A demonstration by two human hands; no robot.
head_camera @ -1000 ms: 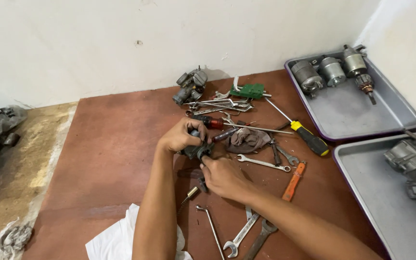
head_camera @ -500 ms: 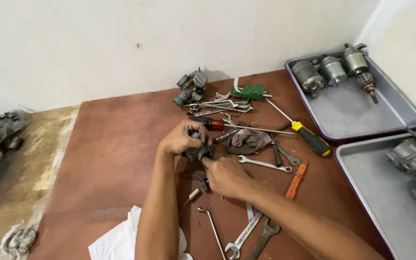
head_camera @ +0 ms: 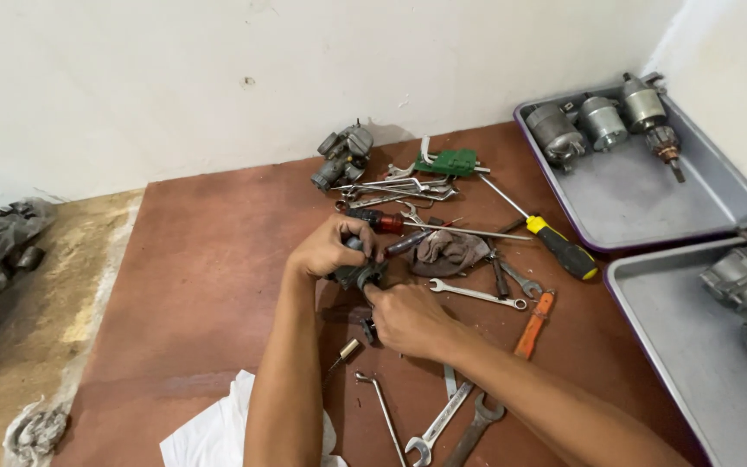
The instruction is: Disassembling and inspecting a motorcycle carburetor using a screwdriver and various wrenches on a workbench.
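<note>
My left hand (head_camera: 328, 248) is curled shut around a small dark grey metal engine part (head_camera: 358, 274), holding it just above the reddish-brown board (head_camera: 209, 285). My right hand (head_camera: 408, 318) closes on the same part from below, fingertips (head_camera: 375, 294) pinched at its underside; I cannot tell what they grip there. A small dark piece (head_camera: 368, 329) lies on the board just beside my right hand, and a short brass-tipped bit (head_camera: 347, 350) sits near my left forearm. Just past the hands: a crumpled grey-brown rag (head_camera: 448, 252), a red-handled screwdriver (head_camera: 377, 220), a silver open-end spanner (head_camera: 477, 294). Further right, a yellow-and-black-handled screwdriver (head_camera: 561, 249) and an orange-handled tool (head_camera: 535, 324). Toward the wall, a grey carburettor body (head_camera: 342, 155) and a green plastic block (head_camera: 449, 162) among loose spanners. Near me, two larger wrenches (head_camera: 456, 421) and a white cloth (head_camera: 218, 430). Far right, a grey metal tray (head_camera: 650, 195) holds three cylindrical motor parts (head_camera: 603, 121); a second tray (head_camera: 702, 363) is beside it.
</note>
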